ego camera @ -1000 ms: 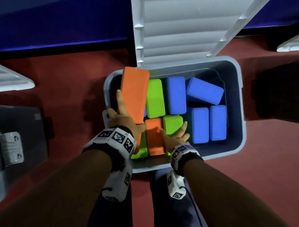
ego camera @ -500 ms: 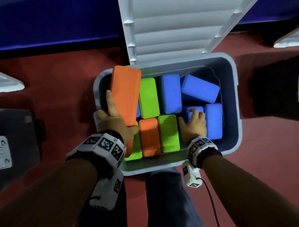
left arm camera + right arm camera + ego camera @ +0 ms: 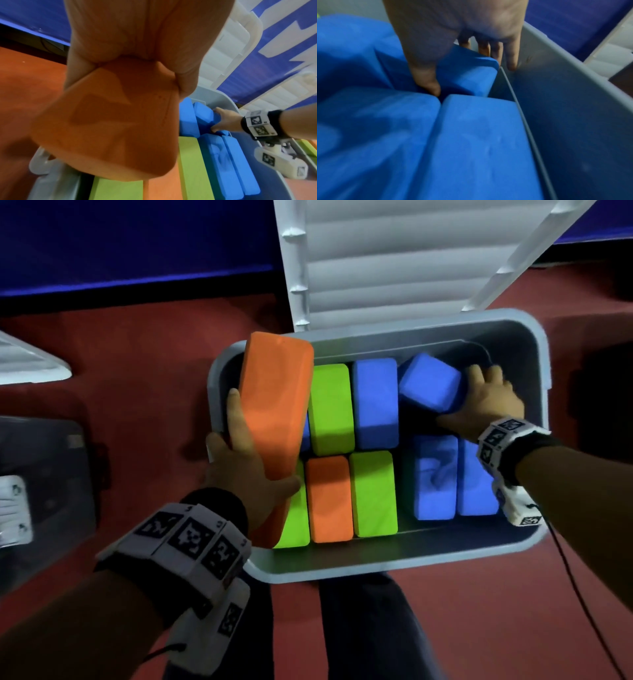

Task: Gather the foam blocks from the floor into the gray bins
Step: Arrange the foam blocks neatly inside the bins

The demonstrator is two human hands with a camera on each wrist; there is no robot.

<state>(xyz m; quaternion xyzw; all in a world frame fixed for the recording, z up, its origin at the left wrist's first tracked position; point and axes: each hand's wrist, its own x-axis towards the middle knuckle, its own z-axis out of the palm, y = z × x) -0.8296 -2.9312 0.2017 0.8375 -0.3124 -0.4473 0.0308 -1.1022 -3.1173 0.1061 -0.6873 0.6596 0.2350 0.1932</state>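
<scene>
A gray bin (image 3: 404, 565) stands open on the red floor, packed with green, orange and blue foam blocks. My left hand (image 3: 245, 470) grips a large orange block (image 3: 274, 409) and holds it tilted over the bin's left end; the same orange block (image 3: 109, 128) fills the left wrist view. My right hand (image 3: 486, 402) grips a tilted blue block (image 3: 428, 386) at the bin's far right corner, thumb under it and fingers behind. In the right wrist view that blue block (image 3: 467, 73) sits beside the bin wall (image 3: 565, 108). Two blue blocks (image 3: 452, 474) lie flat below it.
The bin's white ribbed lid (image 3: 383, 258) stands up behind it. Another white lid (image 3: 30, 361) and a dark bin (image 3: 41, 484) lie at the left. My legs (image 3: 359, 628) are just in front of the bin. A blue wall (image 3: 137, 237) runs along the back.
My right hand left the near blue blocks, reached to the far right corner and took hold of the tilted blue block. The left hand keeps holding the orange block.
</scene>
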